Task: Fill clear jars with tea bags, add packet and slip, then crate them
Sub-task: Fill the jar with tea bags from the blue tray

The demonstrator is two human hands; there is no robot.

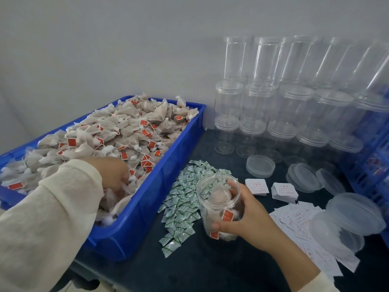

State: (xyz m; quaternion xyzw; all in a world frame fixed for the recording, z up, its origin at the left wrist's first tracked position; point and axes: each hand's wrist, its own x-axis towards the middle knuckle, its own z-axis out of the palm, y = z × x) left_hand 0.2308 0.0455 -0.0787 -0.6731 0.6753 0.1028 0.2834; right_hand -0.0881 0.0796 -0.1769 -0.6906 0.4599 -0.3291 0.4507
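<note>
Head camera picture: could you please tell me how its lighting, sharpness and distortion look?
Head view: soft, even light, faint shadows; wide-angle lens bends the stacked clear plastic jars outward at right; the translucent round lids and cream sleeve near the edges look soft.

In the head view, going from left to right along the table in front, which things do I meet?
Blue tray of tea bags → green packets → held jar → paper slips → loose lids.
</note>
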